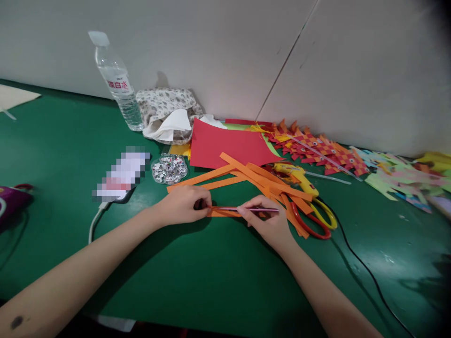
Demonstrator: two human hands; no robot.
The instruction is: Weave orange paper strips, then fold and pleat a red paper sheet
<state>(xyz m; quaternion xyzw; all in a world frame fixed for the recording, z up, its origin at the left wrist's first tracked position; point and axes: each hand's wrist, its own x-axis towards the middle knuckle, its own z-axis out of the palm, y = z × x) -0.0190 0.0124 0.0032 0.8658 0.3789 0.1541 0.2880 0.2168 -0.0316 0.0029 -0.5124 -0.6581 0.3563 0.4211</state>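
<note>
From my feed the light is even and fairly bright, coming from overhead. I see soft shadows under both forearms toward 7 o'clock, and faint glare on the green table (387, 258) at 4 o'clock. Corners darken; edges stretch and blur.

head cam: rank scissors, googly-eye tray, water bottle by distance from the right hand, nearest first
1. scissors: just right of the right hand, on the green table.
2. googly-eye tray: up and to the left, past the left hand.
3. water bottle: far back left, by the wall.
</note>
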